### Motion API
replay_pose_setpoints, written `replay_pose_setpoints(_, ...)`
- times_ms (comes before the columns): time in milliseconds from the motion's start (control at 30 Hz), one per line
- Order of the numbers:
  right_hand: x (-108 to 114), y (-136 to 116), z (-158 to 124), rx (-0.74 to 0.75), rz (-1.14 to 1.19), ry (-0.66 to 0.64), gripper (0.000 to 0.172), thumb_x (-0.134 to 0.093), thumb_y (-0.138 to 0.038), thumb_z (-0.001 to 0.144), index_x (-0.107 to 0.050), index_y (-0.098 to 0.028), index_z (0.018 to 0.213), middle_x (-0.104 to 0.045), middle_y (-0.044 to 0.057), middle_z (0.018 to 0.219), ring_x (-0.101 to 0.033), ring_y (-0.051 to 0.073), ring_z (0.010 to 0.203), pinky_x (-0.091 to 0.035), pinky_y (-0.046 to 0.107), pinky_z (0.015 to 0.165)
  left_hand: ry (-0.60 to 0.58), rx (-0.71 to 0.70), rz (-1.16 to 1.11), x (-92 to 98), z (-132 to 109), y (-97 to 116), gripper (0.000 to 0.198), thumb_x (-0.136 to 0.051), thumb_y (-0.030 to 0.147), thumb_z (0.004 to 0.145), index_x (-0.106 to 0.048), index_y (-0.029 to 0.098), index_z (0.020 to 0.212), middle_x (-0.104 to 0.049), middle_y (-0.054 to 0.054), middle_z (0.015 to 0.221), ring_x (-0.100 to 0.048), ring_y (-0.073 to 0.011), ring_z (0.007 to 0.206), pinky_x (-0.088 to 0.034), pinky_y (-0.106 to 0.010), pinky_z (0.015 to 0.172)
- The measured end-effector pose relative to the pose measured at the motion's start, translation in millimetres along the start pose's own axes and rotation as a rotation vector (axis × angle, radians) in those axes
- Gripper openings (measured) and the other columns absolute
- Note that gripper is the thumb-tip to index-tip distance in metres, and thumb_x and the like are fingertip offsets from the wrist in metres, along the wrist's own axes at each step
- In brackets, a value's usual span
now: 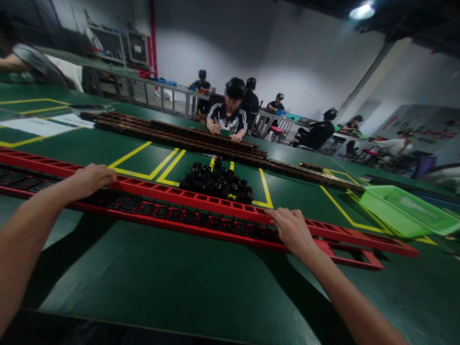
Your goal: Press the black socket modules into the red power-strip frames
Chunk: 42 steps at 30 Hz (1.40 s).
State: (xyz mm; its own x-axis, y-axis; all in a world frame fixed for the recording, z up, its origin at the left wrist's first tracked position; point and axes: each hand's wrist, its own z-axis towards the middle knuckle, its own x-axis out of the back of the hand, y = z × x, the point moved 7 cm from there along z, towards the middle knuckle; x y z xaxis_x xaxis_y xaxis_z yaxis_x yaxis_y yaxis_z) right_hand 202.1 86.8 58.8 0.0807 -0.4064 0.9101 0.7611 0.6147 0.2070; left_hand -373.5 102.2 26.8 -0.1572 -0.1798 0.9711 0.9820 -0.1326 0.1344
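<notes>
Two long red slotted frames lie side by side across the green table. The far red frame (196, 198) is gripped by both hands: my left hand (91, 178) curls over it at left, and my right hand (291, 227) closes on it right of the middle. The near red frame (210, 234) holds a row of black square parts (175, 215) and sits partly behind the far frame's edge. Just beyond the frames rests a pile of black parts (217, 182). Fingertips of both hands are partly hidden behind the red rail.
Long dark brown strips (177, 134) lie stacked beyond the pile. A light green basket (408, 208) stands at right, white papers (36, 126) at left. Across the green table (190, 285) a person (228, 114) sits facing this side; more people sit behind.
</notes>
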Motion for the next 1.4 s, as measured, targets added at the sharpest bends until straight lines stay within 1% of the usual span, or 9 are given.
replay_pose_setpoints(100, 1.6, 0.4, 5.5, -0.017, -0.025, -0.033, 0.038, -0.044, -0.007, 0.098, -0.062, -0.018, 0.128, -0.070, 0.009, 0.101, -0.059, 0.021, 0.088, -0.030, 0.033, 0.077, -0.012, 0.056, 0.020, 0.8, -0.2, -5.9, 0.039, -0.034, 0.041, 0.089, -0.067, 0.018, 0.086, -0.068, -0.013, 0.092, -0.062, -0.0261, 0.087, -0.050, -0.039, 0.085)
replay_pose_setpoints(233, 2.4, -7.4, 15.7, -0.025, -0.037, -0.068, 0.041, -0.043, -0.004, 0.096, -0.063, -0.020, 0.128, -0.070, 0.010, 0.104, -0.059, 0.022, 0.090, -0.030, 0.033, 0.077, 0.022, 0.142, 0.069, 11.1, -5.3, -18.9, 0.042, -0.032, 0.040, 0.092, -0.068, 0.018, 0.092, -0.065, -0.015, 0.103, -0.059, -0.0304, 0.094, -0.047, -0.044, 0.084)
replay_pose_setpoints(333, -2.4, -14.7, 21.8, -0.010, -0.020, -0.086, 0.044, -0.041, -0.002, 0.095, -0.063, -0.020, 0.128, -0.070, 0.010, 0.110, -0.060, 0.022, 0.094, -0.029, 0.034, 0.079, 0.028, 0.164, 0.075, 12.9, -8.3, -26.8, 0.041, -0.033, 0.040, 0.091, -0.068, 0.019, 0.092, -0.065, -0.015, 0.101, -0.058, -0.0313, 0.093, -0.047, -0.045, 0.083)
replay_pose_setpoints(433, -8.0, -17.3, 24.0, -0.004, -0.001, -0.115, 0.044, -0.041, -0.002, 0.095, -0.063, -0.021, 0.128, -0.071, 0.010, 0.113, -0.061, 0.022, 0.096, -0.029, 0.035, 0.080, 0.010, 0.148, 0.050, 7.0, -7.8, -31.0, 0.041, -0.033, 0.040, 0.089, -0.068, 0.018, 0.090, -0.065, -0.015, 0.097, -0.059, -0.0292, 0.090, -0.047, -0.043, 0.086)
replay_pose_setpoints(600, -8.4, -17.3, 23.3, -0.006, 0.031, -0.124, 0.042, -0.042, -0.005, 0.096, -0.064, -0.020, 0.127, -0.072, 0.011, 0.113, -0.063, 0.022, 0.098, -0.029, 0.035, 0.080, -0.032, 0.100, 0.011, -1.8, -4.9, -31.0, 0.045, -0.031, 0.044, 0.087, -0.067, 0.017, 0.089, -0.067, -0.014, 0.097, -0.061, -0.0270, 0.092, -0.046, -0.039, 0.093)
replay_pose_setpoints(767, -10.2, -19.1, 23.5, -0.008, 0.065, -0.144, 0.041, -0.043, -0.006, 0.097, -0.064, -0.022, 0.128, -0.073, 0.009, 0.109, -0.064, 0.022, 0.098, -0.029, 0.035, 0.079, -0.054, 0.089, -0.012, -2.1, -4.3, -29.7, 0.046, -0.031, 0.045, 0.083, -0.066, 0.016, 0.088, -0.069, -0.017, 0.098, -0.064, -0.0290, 0.091, -0.048, -0.041, 0.093)
replay_pose_setpoints(1067, -14.7, -15.2, 23.4, -0.076, 0.130, -0.172, 0.028, -0.052, -0.019, 0.100, -0.068, -0.024, 0.123, -0.073, 0.008, 0.120, -0.067, 0.024, 0.106, -0.036, 0.035, 0.081, -0.065, 0.103, -0.049, -4.5, -4.5, -28.3, 0.049, -0.033, 0.051, 0.077, -0.068, 0.017, 0.084, -0.070, -0.017, 0.096, -0.066, -0.0291, 0.091, -0.050, -0.041, 0.093)
replay_pose_setpoints(1300, -18.7, -14.9, 22.8, -0.067, 0.155, -0.168, 0.028, -0.052, -0.022, 0.101, -0.069, -0.023, 0.122, -0.072, 0.007, 0.124, -0.067, 0.024, 0.112, -0.046, 0.038, 0.086, -0.089, 0.108, -0.145, -5.3, -8.5, -24.5, 0.059, -0.036, 0.071, 0.072, -0.067, 0.021, 0.074, -0.074, -0.014, 0.092, -0.066, -0.0294, 0.087, -0.052, -0.043, 0.093)
replay_pose_setpoints(1400, -21.9, -12.8, 22.9, -0.081, 0.178, -0.171, 0.028, -0.049, -0.022, 0.102, -0.071, -0.023, 0.120, -0.073, 0.007, 0.122, -0.068, 0.023, 0.111, -0.048, 0.039, 0.088, -0.120, 0.122, -0.148, -7.5, -9.1, -24.2, 0.059, -0.038, 0.073, 0.069, -0.067, 0.021, 0.074, -0.074, -0.014, 0.093, -0.066, -0.0294, 0.087, -0.052, -0.042, 0.091)
